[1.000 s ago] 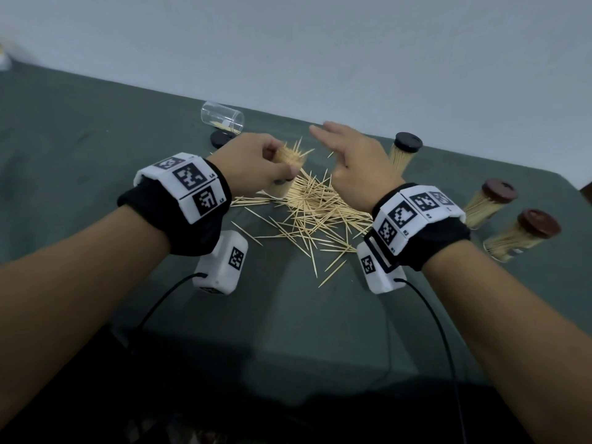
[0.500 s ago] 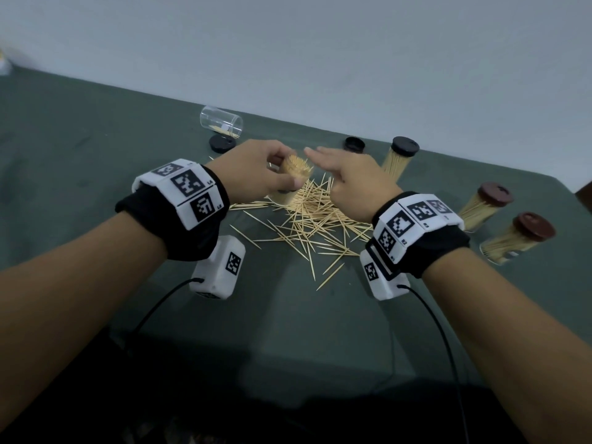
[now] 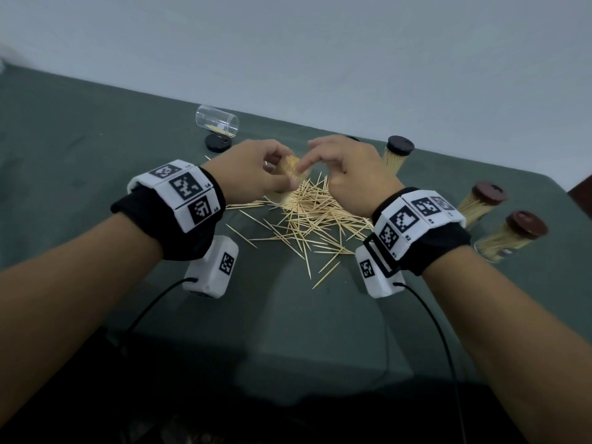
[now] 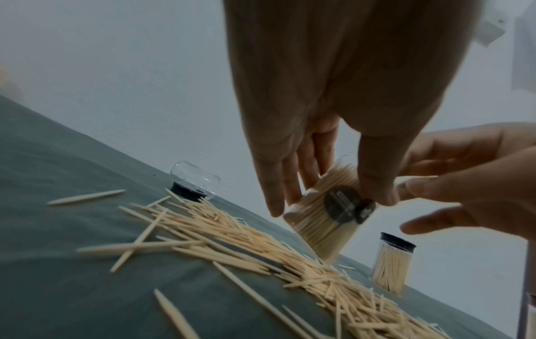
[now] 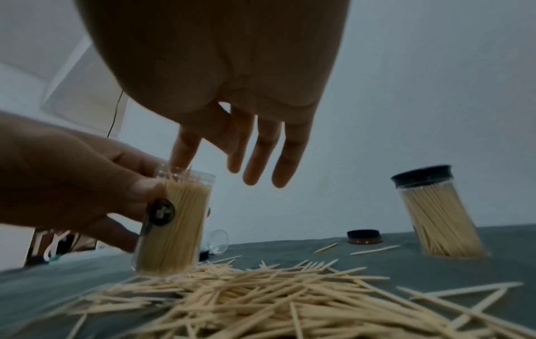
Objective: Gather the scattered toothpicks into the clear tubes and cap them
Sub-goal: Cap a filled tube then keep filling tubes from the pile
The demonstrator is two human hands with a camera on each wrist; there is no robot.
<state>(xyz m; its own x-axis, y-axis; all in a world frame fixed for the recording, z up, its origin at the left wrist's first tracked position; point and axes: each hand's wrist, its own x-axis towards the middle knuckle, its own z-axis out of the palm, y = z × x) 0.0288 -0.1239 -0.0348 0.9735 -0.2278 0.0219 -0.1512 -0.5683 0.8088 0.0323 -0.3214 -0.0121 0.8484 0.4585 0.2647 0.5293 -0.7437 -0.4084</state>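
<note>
1. Left hand (image 3: 253, 169) wrapped round the open clear tube (image 5: 174, 227), thumb on one side and fingers on the other; tube stood at the far edge of the pile, tilted a little toward the right hand, probably to steady it and present its mouth.
2. Right hand (image 3: 347, 174) above the tube mouth, grip loose and spread, index fingertip (image 5: 181, 153) down on the toothpick tips; looks like tamping them level, nothing pinched.
3. Held tube packed nearly to the rim, uncapped.
4. Loose toothpicks (image 3: 314, 225) heaped on the green worktop (image 3: 96, 129) between both wrists, so much gathering left.
5. Lying clear tube (image 3: 217, 125) at the far left, almost empty, black cap (image 3: 218, 143) just beside it.
6. Another loose cap (image 5: 364, 236) behind the pile.
7. 3 filled, capped tubes upright: black-capped tube (image 3: 395, 155), 2 brown-capped tubes (image 3: 480, 200) at the right.
</note>
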